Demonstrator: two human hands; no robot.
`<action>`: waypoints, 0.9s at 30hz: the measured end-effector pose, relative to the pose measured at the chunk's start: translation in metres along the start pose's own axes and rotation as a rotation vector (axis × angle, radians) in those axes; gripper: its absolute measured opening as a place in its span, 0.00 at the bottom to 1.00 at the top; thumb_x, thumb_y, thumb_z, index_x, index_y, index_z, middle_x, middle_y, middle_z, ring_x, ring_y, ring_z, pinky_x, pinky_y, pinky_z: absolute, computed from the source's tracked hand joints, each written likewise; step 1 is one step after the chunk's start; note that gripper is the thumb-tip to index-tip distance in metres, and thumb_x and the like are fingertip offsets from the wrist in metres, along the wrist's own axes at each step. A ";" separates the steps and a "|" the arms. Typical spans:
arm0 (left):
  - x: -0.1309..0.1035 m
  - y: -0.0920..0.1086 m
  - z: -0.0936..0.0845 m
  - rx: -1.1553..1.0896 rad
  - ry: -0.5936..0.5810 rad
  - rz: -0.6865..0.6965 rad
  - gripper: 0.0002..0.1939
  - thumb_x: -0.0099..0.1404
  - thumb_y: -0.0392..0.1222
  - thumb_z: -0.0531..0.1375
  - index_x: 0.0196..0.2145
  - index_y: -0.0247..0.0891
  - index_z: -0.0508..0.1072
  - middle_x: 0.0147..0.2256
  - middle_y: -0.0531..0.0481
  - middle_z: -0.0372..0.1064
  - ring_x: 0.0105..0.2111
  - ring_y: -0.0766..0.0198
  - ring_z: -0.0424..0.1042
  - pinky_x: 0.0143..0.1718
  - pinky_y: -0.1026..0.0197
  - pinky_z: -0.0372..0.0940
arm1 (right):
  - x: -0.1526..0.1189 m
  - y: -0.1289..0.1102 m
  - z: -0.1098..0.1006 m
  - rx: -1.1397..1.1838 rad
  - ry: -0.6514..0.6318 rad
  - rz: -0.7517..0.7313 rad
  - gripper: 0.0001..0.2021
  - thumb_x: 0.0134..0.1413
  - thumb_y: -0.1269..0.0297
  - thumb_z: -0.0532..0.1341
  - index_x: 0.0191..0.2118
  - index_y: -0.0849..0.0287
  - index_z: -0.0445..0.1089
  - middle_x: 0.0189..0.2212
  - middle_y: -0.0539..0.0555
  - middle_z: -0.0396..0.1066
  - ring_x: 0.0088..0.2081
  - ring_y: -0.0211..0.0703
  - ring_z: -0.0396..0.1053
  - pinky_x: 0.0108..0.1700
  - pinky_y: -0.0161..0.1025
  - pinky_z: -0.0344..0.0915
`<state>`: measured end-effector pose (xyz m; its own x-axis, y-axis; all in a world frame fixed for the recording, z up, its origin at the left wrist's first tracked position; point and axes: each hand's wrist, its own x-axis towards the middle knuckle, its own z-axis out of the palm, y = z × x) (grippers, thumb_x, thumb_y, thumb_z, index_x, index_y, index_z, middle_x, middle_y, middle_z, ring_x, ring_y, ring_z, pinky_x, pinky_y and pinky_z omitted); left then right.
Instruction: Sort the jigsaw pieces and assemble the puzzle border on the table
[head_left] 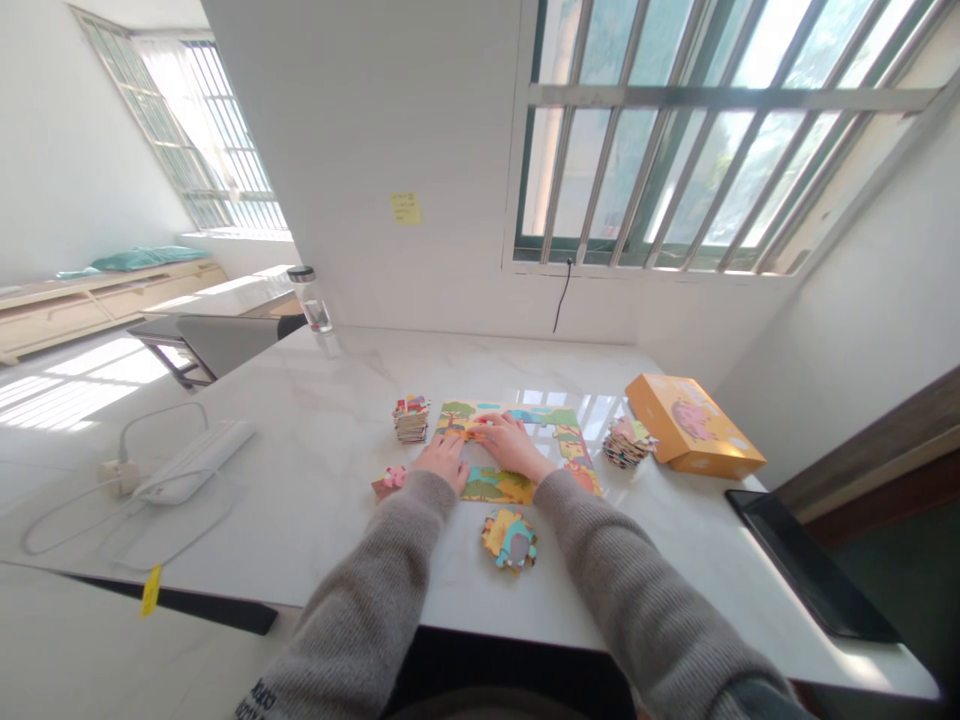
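Observation:
A colourful jigsaw puzzle (566,418) lies flat on the white table, its border joined and part of its middle bare. My left hand (444,460) rests on its left side with the fingers spread. Beside it, my right hand (508,443) reaches over the puzzle's middle, fingertips pressed on pieces at the upper left; what they hold, if anything, is too small to make out. Closest to me is a pile of loose pieces (509,540). A stack of pieces (411,420) stands left of the puzzle, with a few pink pieces (391,481) below it.
Another stack of pieces (628,442) stands at the right, beside an orange box (694,425). A black tablet-like object (810,565) lies at the right edge. A glass bottle (310,300) stands at the back left. A white power strip (199,462) with cables lies left.

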<state>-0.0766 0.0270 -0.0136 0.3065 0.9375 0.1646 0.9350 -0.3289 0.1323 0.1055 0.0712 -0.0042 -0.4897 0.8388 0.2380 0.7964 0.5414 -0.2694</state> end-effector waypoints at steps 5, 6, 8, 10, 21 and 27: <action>-0.001 0.004 -0.005 0.018 -0.020 -0.012 0.24 0.66 0.42 0.54 0.58 0.32 0.67 0.58 0.40 0.66 0.55 0.49 0.62 0.58 0.51 0.62 | -0.003 -0.002 0.000 -0.006 -0.010 0.013 0.19 0.67 0.65 0.52 0.57 0.44 0.71 0.62 0.52 0.64 0.59 0.54 0.59 0.60 0.54 0.55; -0.002 0.005 -0.006 0.021 -0.026 -0.012 0.24 0.66 0.42 0.53 0.58 0.32 0.67 0.58 0.40 0.66 0.55 0.49 0.62 0.57 0.50 0.62 | -0.004 -0.003 0.000 -0.006 -0.013 0.010 0.19 0.67 0.65 0.51 0.58 0.44 0.71 0.62 0.52 0.63 0.59 0.54 0.58 0.60 0.55 0.55; -0.002 0.006 -0.007 0.025 -0.033 -0.013 0.24 0.67 0.43 0.53 0.59 0.34 0.66 0.59 0.41 0.65 0.55 0.49 0.62 0.57 0.49 0.62 | -0.005 -0.003 0.001 -0.005 -0.020 0.000 0.20 0.66 0.65 0.51 0.58 0.45 0.70 0.63 0.53 0.63 0.60 0.55 0.58 0.60 0.57 0.55; -0.003 0.007 -0.006 0.026 -0.035 -0.014 0.25 0.68 0.45 0.52 0.60 0.34 0.65 0.61 0.41 0.64 0.56 0.47 0.61 0.56 0.47 0.63 | -0.005 -0.003 0.002 -0.003 -0.022 -0.010 0.20 0.66 0.64 0.52 0.59 0.45 0.69 0.63 0.53 0.62 0.60 0.56 0.57 0.60 0.58 0.55; -0.001 0.012 -0.004 0.040 -0.017 -0.045 0.27 0.69 0.48 0.52 0.63 0.38 0.63 0.64 0.44 0.60 0.57 0.44 0.60 0.55 0.44 0.61 | -0.009 -0.004 -0.003 0.007 -0.042 -0.049 0.21 0.65 0.66 0.52 0.61 0.51 0.66 0.65 0.55 0.61 0.61 0.56 0.56 0.61 0.58 0.55; 0.000 0.013 -0.004 0.046 -0.004 -0.058 0.26 0.69 0.48 0.53 0.62 0.38 0.63 0.63 0.44 0.60 0.57 0.45 0.60 0.56 0.46 0.60 | -0.006 0.003 0.006 0.031 -0.013 -0.104 0.21 0.67 0.66 0.51 0.62 0.54 0.65 0.64 0.57 0.62 0.63 0.55 0.56 0.63 0.59 0.54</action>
<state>-0.0651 0.0218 -0.0081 0.2520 0.9554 0.1539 0.9585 -0.2684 0.0964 0.1090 0.0682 -0.0117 -0.5736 0.7787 0.2541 0.7299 0.6267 -0.2728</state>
